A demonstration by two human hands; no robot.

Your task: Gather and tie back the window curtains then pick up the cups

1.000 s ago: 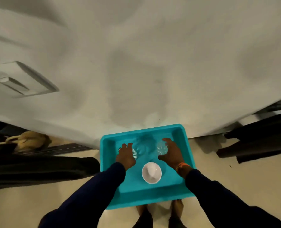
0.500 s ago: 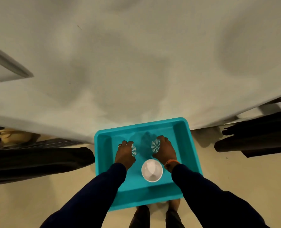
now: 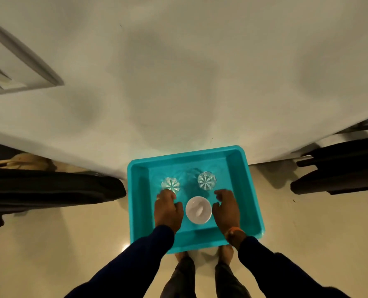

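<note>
A turquoise tray holds two clear cut-glass cups and a white cup. The left glass and the right glass stand upright at the back, and the white cup sits nearer me between my hands. My left hand lies left of the white cup, fingers loosely curled, fingertips at the near side of the left glass. My right hand hovers to the right of the white cup, fingers spread, apart from the right glass. Neither hand holds anything. Dark curtain fabric hangs at the left.
A pale wall fills the upper view, with a switch plate at top left. More dark fabric hangs at the right. My feet stand on the beige floor under the tray's near edge.
Both hands have drawn back toward me off the two glasses, which now stand uncovered. The hands now flank the white cup.
</note>
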